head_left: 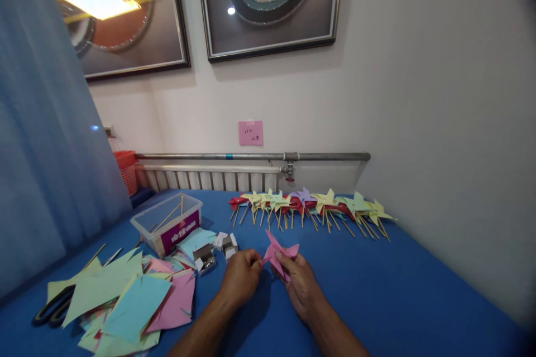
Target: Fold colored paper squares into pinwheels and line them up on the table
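Observation:
A pink paper pinwheel with folded blades is held above the blue table, in front of me. My right hand grips it from the right, thumb on top near its centre and fingers underneath. On the other side, my left hand is closed in a pinch, fingertips beside the pinwheel's left tip. Whatever those fingers hold is hidden. Just beyond the left hand stand small open cardboard boxes, one with small shiny pieces in it and another beside it.
Cut coloured paper sheets lie piled at left, partly over black-handled scissors. Behind them is a clear plastic tub with thin sticks. Finished pinwheels on sticks line the table's back. A blue curtain hangs at left.

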The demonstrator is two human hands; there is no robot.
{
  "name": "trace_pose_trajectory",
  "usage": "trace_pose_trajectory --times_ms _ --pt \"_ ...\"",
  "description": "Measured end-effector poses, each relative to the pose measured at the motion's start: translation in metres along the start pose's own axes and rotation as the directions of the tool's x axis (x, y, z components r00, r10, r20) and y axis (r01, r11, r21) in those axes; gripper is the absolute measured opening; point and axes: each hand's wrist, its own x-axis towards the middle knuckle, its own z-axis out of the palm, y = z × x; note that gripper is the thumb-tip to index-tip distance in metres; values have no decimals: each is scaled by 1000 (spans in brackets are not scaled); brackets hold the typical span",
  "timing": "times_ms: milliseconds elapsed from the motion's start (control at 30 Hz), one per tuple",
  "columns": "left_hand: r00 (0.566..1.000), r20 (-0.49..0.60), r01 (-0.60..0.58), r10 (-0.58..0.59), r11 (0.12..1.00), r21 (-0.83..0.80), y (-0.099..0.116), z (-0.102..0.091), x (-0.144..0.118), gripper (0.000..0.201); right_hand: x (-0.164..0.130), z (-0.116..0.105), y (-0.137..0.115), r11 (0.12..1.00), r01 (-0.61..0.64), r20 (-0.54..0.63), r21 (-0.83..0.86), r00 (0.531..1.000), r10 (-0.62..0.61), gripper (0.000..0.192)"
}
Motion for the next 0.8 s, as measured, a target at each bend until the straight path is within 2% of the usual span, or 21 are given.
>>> trace_pose_trajectory --times_ms 800 --pt "1000 -7 0 0 1000 18 -3 1 1 24 1 -1 0 1000 -1 20 -6 1000 2 51"
